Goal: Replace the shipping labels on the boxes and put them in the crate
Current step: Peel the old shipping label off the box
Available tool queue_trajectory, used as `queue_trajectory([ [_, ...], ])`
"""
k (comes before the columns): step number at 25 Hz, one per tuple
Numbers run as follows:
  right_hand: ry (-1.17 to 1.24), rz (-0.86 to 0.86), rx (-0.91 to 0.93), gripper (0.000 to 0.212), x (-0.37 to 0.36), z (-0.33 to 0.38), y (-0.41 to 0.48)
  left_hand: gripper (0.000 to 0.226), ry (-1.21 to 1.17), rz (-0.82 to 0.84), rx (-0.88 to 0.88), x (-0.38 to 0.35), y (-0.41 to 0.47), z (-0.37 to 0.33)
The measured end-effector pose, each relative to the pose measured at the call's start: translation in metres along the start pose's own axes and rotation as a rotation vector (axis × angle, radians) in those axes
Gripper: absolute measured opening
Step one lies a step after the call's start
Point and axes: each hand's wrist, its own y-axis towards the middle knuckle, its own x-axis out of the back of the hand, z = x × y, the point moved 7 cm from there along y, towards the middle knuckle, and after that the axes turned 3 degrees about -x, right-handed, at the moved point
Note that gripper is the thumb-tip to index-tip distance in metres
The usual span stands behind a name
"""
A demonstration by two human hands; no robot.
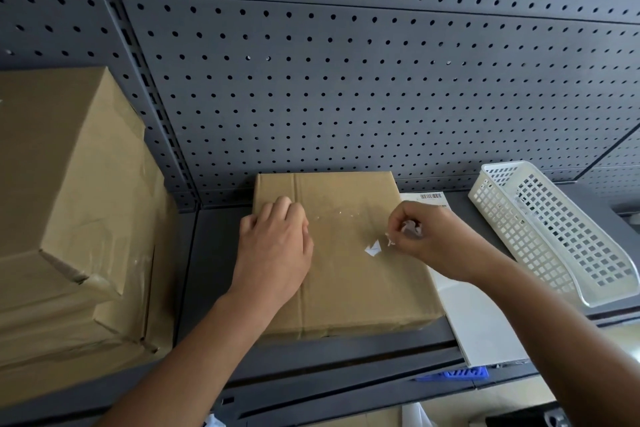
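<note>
At the near edge, just in front of the box [346,253], runs the dark grey metal shelf [214,270] with its ribbed front lip; a small blue tag [457,374] sits on this lip, to the right below the box.

The box is flat, of brown cardboard with a straight seam down its left part, and it lies on the shelf. The left hand [273,253] rests on the left half of the box, palm down, fingers curled and close together, pressing the cardboard. The right hand [426,236] is over the right edge of the box, its fingertips pinching crumpled white label scraps [410,229]. One small torn white scrap [373,249] sticks on the box top just left of this hand, and thin shiny glue traces go across the top between the hands.

Under the right edge of the box lies a smooth white sheet [478,322]; its far end shows a barcode.

Right of the box stands a long white plastic basket [554,236] with a square grid of holes, tilted.

Left of the box are bigger brown cartons [69,201], dented, with clear tape.

Behind the box rises a grey pegboard [346,80] with round holes.
</note>
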Motion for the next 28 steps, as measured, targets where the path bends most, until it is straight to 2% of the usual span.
queue_trajectory([
  [3,0.074,-0.071,0.014,0.01,-0.004,0.0,-0.014,0.005,0.012,-0.015,-0.007,0.001,0.0,-0.002],
  [6,0.051,-0.186,0.03,0.005,-0.008,0.003,-0.022,0.008,0.025,-0.025,-0.007,0.001,-0.001,-0.002],
  [14,-0.017,-0.351,0.219,0.007,-0.027,0.005,-0.026,0.007,0.043,-0.038,-0.011,-0.001,-0.002,-0.003],
  [20,0.108,-0.352,0.155,0.01,-0.025,-0.001,-0.025,0.005,0.037,-0.047,-0.007,0.0,0.0,-0.003],
  [25,0.049,-0.32,0.172,0.01,-0.031,0.002,-0.023,0.005,0.038,-0.042,-0.007,-0.001,-0.001,-0.002],
  [28,0.11,-0.303,0.127,0.013,-0.025,-0.002,-0.025,0.006,0.037,-0.049,-0.001,0.0,-0.002,-0.002],
])
